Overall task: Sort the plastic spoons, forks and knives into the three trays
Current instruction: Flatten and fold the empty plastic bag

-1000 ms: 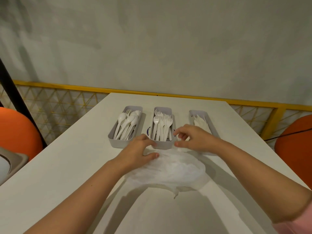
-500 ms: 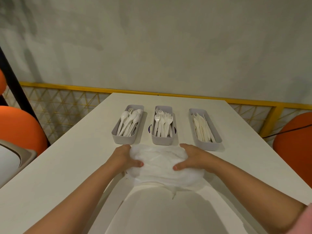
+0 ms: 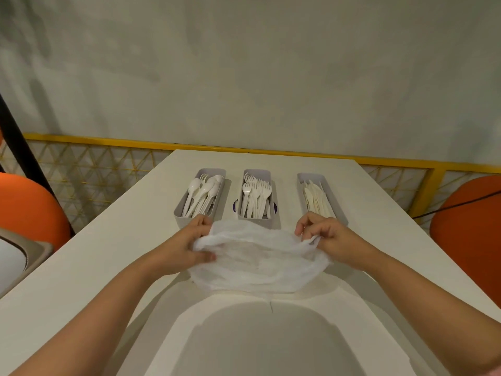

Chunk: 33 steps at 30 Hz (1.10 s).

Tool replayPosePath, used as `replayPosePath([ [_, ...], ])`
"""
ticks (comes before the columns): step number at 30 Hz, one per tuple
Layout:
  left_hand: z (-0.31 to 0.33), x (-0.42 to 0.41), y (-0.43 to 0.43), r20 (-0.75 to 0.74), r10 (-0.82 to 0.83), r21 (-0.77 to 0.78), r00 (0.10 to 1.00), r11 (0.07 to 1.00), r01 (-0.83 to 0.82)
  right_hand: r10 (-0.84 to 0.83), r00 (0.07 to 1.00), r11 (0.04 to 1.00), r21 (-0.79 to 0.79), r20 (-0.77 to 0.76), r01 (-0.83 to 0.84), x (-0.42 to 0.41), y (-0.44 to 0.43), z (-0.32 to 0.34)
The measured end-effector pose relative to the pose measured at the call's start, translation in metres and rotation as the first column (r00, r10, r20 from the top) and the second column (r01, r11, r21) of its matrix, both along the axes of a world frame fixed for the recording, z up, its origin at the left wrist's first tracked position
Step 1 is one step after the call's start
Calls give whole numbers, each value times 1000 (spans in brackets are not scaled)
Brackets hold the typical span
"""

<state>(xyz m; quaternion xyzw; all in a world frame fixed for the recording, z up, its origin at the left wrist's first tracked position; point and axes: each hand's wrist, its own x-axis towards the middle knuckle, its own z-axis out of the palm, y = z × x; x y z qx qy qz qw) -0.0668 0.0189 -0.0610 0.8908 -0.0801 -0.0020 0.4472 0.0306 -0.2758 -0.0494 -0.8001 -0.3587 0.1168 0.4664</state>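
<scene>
Three grey trays stand side by side on the white table. The left tray holds white spoons and a fork. In the middle tray lie forks, and the right tray has knives. In front of the trays a thin white plastic bag is stretched between my hands. My left hand grips its left edge, and my right hand pinches its right edge. No loose cutlery shows on the table.
Orange chairs stand at the left and right of the table. A yellow railing with mesh runs behind the far edge. A beige bin sits at the left. A purple spot shows under the middle tray.
My hands have moved apart and lifted the bag's edges, spreading the bag wider. A second ago they were close together, just in front of the middle tray.
</scene>
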Motion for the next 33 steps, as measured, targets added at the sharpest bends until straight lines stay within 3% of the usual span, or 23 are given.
replayPosePath([
  [4, -8, -8, 8, -182, -81, -131, 980, 990, 58, 84, 960, 977, -212, 266, -27, -2, -2, -20],
  [8, -15, -10, 4, -85, -51, -158, 995, 987, 37, 53, 949, 981, -195, 309, 9, -3, -3, -29],
  [12, -13, -10, -3, -15, -80, 85, 997, 993, 81, 0, 981, 975, -218, 192, 42, 9, -8, -32],
  [15, -14, -7, -8, -55, -91, 361, 994, 927, 104, 39, 999, 946, -322, -19, -43, 12, -14, -19],
  [18, -16, -6, -9, -122, -29, 419, 992, 905, 78, 26, 963, 983, -168, -269, -73, 2, -13, 14],
  [19, -17, -5, -9, -144, -7, 408, 990, 911, 66, 7, 964, 993, -114, -267, -39, -2, -10, 23],
  [21, -18, -4, -9, -168, 26, 404, 985, 914, 45, -92, 996, 993, -73, -22, 90, -13, 2, 30],
  [23, -17, -3, -11, -173, 47, 436, 984, 899, 34, -145, 945, 979, -93, 294, 179, -29, 20, 26],
  [24, -16, -3, -12, -174, 60, 452, 983, 892, 26, -105, 920, 973, -150, 378, 173, -40, 30, 20],
  [28, -12, -5, -17, -187, 107, 495, 977, 869, 0, 150, 926, 832, -551, 348, 72, -77, 63, -19],
  [33, 3, -15, -24, -201, 126, 445, 971, 895, -23, 179, 963, 787, -617, 201, -18, -81, 77, -45],
])
